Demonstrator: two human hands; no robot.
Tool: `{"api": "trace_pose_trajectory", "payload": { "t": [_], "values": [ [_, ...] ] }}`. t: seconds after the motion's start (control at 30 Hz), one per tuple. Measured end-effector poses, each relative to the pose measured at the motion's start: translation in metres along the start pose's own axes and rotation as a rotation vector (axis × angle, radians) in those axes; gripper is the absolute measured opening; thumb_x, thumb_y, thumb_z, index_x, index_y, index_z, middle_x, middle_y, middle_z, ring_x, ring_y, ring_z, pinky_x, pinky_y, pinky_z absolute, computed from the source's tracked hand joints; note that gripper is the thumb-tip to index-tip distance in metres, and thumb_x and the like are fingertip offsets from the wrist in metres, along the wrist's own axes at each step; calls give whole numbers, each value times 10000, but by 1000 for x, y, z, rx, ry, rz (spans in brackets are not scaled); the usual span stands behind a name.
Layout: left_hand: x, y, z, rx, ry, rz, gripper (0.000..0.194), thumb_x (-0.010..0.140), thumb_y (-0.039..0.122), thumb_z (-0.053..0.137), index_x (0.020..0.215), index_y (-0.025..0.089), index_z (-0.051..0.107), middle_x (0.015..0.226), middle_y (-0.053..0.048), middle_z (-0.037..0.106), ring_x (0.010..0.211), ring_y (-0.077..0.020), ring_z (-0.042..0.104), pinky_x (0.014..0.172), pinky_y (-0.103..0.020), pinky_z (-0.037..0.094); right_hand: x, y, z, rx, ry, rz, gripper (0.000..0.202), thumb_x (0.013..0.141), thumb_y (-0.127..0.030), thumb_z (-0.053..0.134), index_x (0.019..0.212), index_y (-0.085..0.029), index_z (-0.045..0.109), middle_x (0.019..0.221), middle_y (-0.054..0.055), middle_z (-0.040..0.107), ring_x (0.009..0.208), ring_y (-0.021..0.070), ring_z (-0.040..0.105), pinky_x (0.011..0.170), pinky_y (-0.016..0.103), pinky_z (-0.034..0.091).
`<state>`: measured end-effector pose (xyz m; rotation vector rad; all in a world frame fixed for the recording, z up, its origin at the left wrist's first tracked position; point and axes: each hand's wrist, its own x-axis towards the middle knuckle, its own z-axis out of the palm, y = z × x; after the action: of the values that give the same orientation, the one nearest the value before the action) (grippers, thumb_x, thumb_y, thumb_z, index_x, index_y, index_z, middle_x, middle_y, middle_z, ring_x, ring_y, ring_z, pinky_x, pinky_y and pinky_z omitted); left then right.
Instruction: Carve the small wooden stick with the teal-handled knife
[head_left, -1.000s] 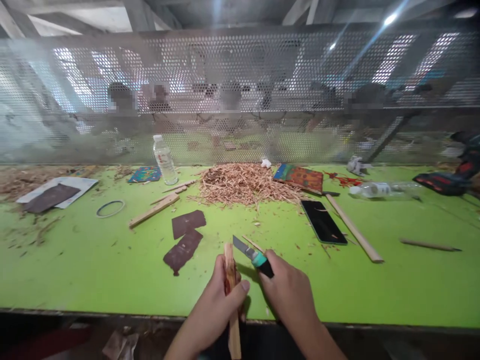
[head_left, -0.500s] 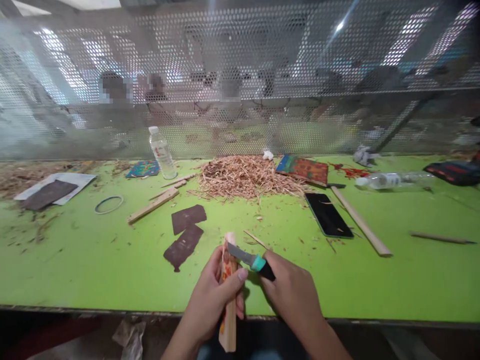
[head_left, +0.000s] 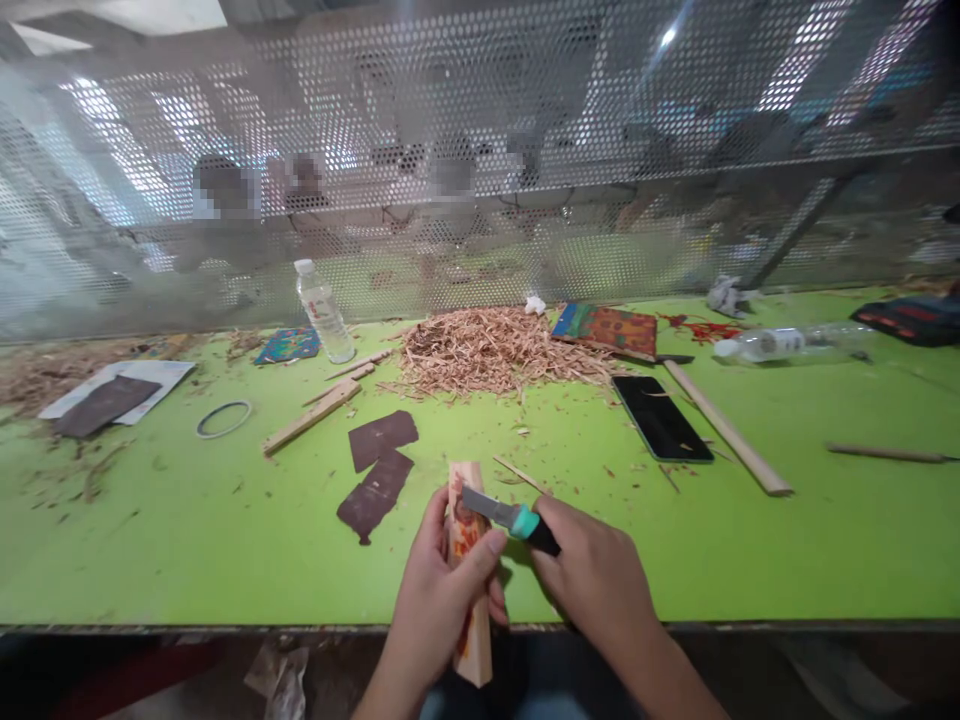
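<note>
My left hand (head_left: 455, 582) is wrapped round a pale wooden block (head_left: 474, 655) with reddish-orange marks, held upright-tilted at the table's front edge. The thumb lies across its face and covers part of it. In my right hand (head_left: 596, 565) is a carving knife (head_left: 495, 508) with a black and teal handle, gripped in closed fingers. Its blade lies against the upper part of the block. On the table just beyond are two pieces of brown sandpaper (head_left: 376, 495) and a thin wood sliver (head_left: 520, 473).
A heap of wood shavings (head_left: 495, 352) lies at the back by a perforated metal screen (head_left: 450, 250). Around it are a water bottle (head_left: 325, 318), a phone (head_left: 661, 420), a wooden-handled tool (head_left: 731, 430), a lying bottle (head_left: 780, 344), a pencil-like stick (head_left: 885, 453) and a tape ring (head_left: 223, 419).
The block has turned in my left hand, so more of its marked face shows. The knife blade stays at its upper part. The whole view has shifted and tilted slightly.
</note>
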<state>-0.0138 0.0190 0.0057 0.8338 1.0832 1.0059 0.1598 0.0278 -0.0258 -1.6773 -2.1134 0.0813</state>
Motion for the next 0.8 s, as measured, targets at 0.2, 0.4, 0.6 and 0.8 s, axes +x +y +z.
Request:
{"api": "trace_pose_trajectory", "payload": {
  "t": [0.2,0.4,0.6,0.8],
  "values": [
    [6,-6,-1,124,-22,3,850,762,489,857,1406,217,374,774,69,613,452,-68,526,410,-193,518,-2,0,2,76,25,-65,128,834,-217,566,711,-234,536,625,-8,626,564,172,555,570,305,220],
    [2,-7,1,254,-16,-17,634,825,519,781,1252,223,417,715,89,578,399,-70,502,340,-170,436,-4,-2,1,108,64,-44,130,828,-212,527,705,-228,566,622,-3,622,571,165,532,579,304,229],
    [1,-7,3,340,29,3,533,856,535,737,1162,236,419,677,99,564,390,-85,518,328,-170,419,-4,-4,-3,32,87,-56,213,916,-219,508,722,-225,596,629,2,632,585,169,569,590,303,256],
    [-1,-5,12,429,117,30,431,880,589,678,1017,249,450,592,109,523,357,-102,511,316,-181,412,-3,-4,3,-39,171,20,248,976,-287,486,751,-233,575,628,7,634,584,186,606,570,306,249]
  ]
}}
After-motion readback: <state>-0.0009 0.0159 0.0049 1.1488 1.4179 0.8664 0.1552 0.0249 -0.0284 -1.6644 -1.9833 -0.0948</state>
